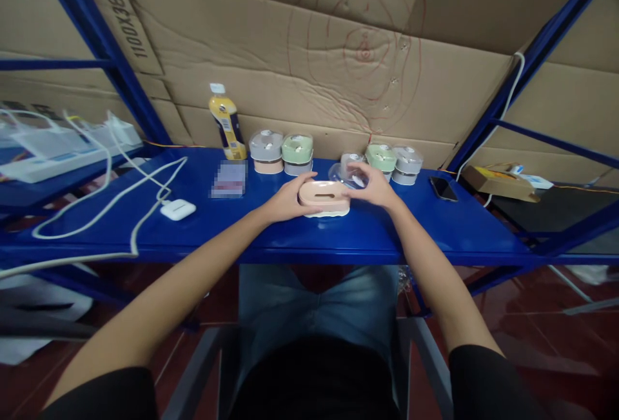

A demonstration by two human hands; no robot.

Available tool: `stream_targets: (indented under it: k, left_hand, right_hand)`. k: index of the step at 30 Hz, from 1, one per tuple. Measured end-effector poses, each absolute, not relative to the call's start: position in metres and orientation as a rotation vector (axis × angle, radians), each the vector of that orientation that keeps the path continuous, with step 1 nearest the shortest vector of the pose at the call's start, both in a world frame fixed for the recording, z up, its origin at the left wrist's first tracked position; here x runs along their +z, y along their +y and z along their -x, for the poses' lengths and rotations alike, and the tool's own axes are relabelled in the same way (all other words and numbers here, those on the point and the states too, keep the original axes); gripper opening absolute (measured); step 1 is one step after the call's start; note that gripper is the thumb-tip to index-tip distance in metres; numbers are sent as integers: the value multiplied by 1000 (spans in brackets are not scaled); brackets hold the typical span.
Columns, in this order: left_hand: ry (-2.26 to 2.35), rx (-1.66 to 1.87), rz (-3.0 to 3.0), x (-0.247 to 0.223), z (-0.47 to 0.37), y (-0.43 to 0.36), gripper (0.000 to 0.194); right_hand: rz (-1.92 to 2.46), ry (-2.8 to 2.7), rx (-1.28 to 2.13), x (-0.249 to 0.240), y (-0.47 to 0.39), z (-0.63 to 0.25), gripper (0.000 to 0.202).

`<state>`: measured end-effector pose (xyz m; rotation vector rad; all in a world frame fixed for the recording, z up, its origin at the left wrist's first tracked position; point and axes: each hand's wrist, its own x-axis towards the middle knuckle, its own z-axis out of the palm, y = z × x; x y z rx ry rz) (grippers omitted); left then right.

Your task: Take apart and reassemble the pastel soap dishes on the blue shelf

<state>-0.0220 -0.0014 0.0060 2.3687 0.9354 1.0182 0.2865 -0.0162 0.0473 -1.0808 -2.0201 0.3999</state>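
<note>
A pink oval box (325, 195) with a slot in its top rests on the blue table in front of me, a pale scalloped edge showing under it. My left hand (289, 199) is wrapped round its left end. Just behind the box's right end, my right hand (374, 186) grips a clear transparent cover (344, 176), tilted and apart from the box. Behind stand small lidded containers: a grey-and-pink one (267, 151) and a green-and-grey one (297, 154) to the left, a green one (381, 157) and a grey one (406, 165) to the right, with another partly behind the cover.
A yellow drink bottle (227, 124) stands at the back left, by a blurred packet (229, 179). White cables and a white earphone case (178, 209) lie on the left. To the right are a dark phone (443, 188) and an open cardboard box (500, 183). Cardboard rises behind the table.
</note>
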Motion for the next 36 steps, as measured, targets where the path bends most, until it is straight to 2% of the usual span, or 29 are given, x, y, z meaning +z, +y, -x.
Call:
stream_targets:
  k: [4, 8, 23, 29, 36]
  left_hand:
    - [904, 994, -2329, 4, 13, -4, 122]
    - [891, 948, -2288, 4, 9, -4, 129]
    - [866, 978, -2269, -2, 8, 4, 124]
    - [938, 958, -2254, 4, 11, 1, 116]
    - [926, 950, -2240, 12, 12, -4, 102]
  right_hand:
    - [911, -2240, 302, 51, -25, -258, 83]
    - [849, -2361, 279, 48, -23, -241, 85]
    - [879, -2470, 179, 43, -25, -242, 77]
    - [880, -2462, 281, 32, -16, -255, 92]
    - [861, -2408, 416, 23, -10, -269, 95]
